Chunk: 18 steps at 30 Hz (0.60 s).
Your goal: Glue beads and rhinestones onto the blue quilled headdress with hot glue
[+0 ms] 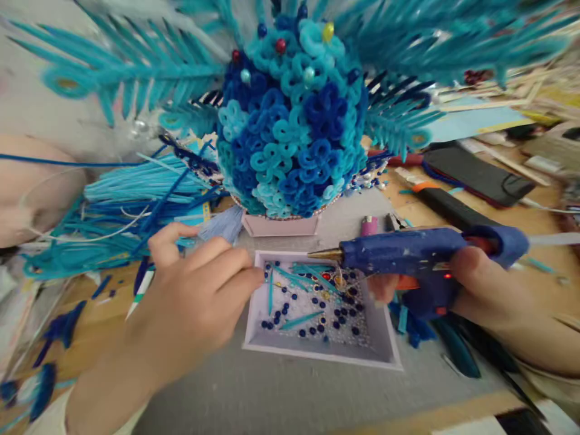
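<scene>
My right hand [489, 296] grips a blue hot glue gun [399, 251], its metal nozzle pointing left over the back of a white tray [326, 356]. Inside the tray lie dark blue beads [344, 312], tiny pearly beads and thin turquoise pieces [302, 320]. My left hand [199, 296] is at the tray's left edge, fingers curled and closed; whatever they hold is hidden. Behind the tray stands a rounded headpiece [290, 133] covered in looped blue and turquoise flowers, with feather-like turquoise fronds [140, 75] spreading from it. A pale blue tassel [222, 225] hangs near my left hand.
Bundles of turquoise fuzzy stems [136, 181] lie at the left, with a person's arm [36, 187] behind. To the right are a dark phone-like slab [475, 172], a black-and-orange cutter [453, 208], a pink lighter [369, 226] and blue scraps [414, 329].
</scene>
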### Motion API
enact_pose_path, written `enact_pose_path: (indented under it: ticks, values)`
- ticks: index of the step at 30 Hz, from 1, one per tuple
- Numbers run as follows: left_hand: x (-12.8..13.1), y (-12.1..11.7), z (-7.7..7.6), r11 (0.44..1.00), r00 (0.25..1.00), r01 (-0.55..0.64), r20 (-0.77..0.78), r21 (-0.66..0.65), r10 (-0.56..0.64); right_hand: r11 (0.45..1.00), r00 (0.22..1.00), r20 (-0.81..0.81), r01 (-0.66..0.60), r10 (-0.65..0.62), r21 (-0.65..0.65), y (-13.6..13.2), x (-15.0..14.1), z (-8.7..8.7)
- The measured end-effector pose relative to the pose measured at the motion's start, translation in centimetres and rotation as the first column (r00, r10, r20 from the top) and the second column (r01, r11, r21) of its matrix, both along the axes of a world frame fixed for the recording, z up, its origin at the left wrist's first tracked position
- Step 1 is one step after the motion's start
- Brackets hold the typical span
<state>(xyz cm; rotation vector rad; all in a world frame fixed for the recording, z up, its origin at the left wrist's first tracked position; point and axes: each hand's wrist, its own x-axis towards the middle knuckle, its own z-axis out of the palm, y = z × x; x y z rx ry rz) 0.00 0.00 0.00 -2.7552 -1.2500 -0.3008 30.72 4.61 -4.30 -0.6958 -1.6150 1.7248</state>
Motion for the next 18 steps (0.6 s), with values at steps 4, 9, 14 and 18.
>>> enact_pose_path:
  ticks: [4,9,14,18]
  values:
    - [0.2,-0.1,-0.4,1.0,1.0,0.017,-0.003,0.01,-0.017,1.0,0.999,-0.029,0.012,-0.012,-0.014,-0.2,-0.4,0.2]
    - [0.2,-0.4,-0.6,1.0,1.0,-0.005,0.007,0.014,0.005,0.999,0.998,-0.058,0.03,-0.029,0.017,-0.1,-1.1,0.7]
    - [0.2,-0.5,-0.6,1.0,1.0,-0.004,0.001,0.019,0.004,0.999,0.998,-0.054,0.03,-0.028,0.031,-0.1,-1.2,0.6]
    - [0.1,-0.4,-0.4,1.0,1.0,0.003,0.004,0.01,-0.003,0.999,0.997,-0.067,0.036,-0.035,0.021,-0.2,-1.1,0.4]
